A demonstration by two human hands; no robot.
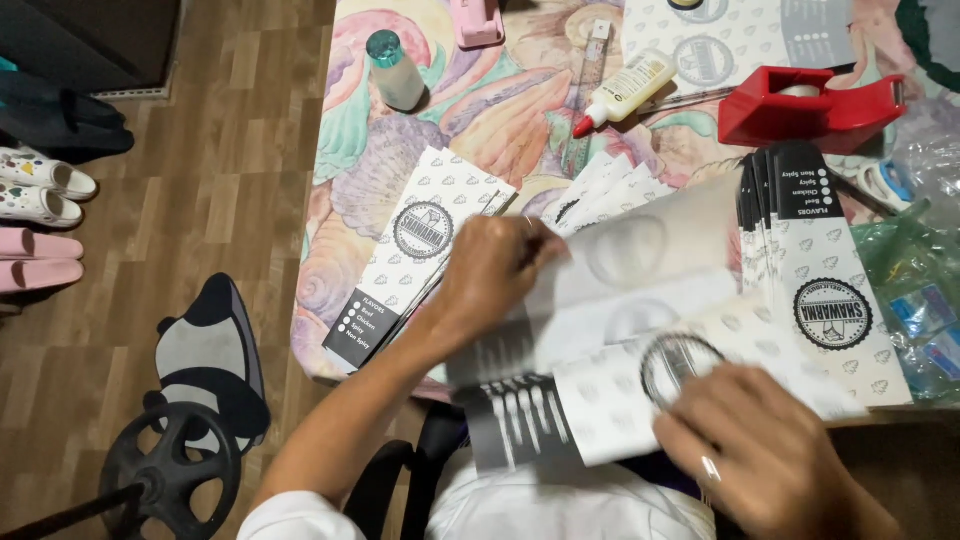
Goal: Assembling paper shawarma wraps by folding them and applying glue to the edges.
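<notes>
glue bottle (628, 90) | red tape dispenser (805, 108) | pink stapler (477, 22) | office chair (195, 400)

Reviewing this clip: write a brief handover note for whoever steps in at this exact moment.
Left hand presses on the upper edge of a blurred white printed paper sleeve in mid-handling. Right hand presses its lower end by the round emblem. One sleeve stack lies to the left, another stack to the right. Glue bottle and red tape dispenser sit beyond on the patterned tablecloth. How many are finished or left cannot be told.

Printed paper sleeves all over the worktop

White-and-grey sleeves (415, 255) stacked left, more (825, 290) stacked right, one blurry sleeve (600, 385) in the middle, round black seals on each.
</notes>
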